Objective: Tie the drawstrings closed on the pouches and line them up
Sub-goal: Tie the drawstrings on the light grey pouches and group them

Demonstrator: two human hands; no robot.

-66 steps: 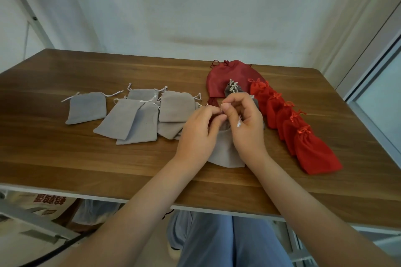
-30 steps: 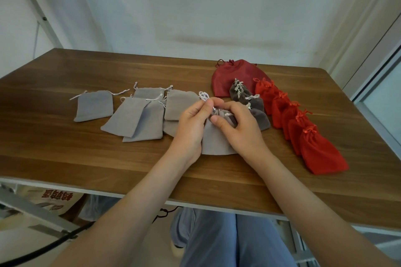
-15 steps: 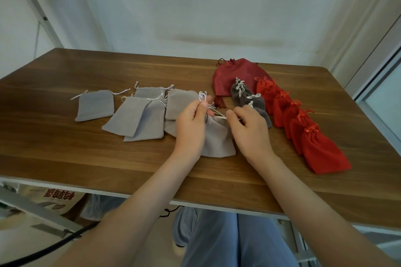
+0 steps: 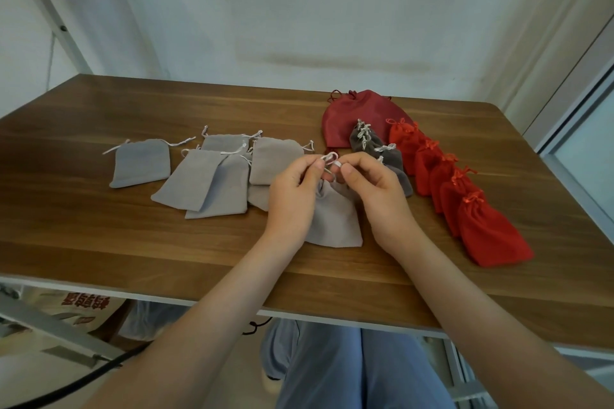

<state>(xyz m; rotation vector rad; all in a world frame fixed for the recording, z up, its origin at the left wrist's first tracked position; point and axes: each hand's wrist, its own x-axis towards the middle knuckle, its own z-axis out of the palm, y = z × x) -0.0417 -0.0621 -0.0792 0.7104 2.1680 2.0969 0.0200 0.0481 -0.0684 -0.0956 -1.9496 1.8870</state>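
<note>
Bare table (image 4: 99, 242) lies open front-left; loose grey pouches (image 4: 206, 183) crowd the left; red pouches (image 4: 465, 202) line the right.

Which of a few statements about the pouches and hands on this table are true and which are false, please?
1. The left hand and right hand both pinch the white drawstring of a grey pouch. True.
2. The red pouches lie scattered on the left. False: they overlap in a row on the right.
3. The flat grey pouches on the left have loose strings. True.
4. The large dark red pouch lies nearest the person. False: it lies at the far end.
</note>
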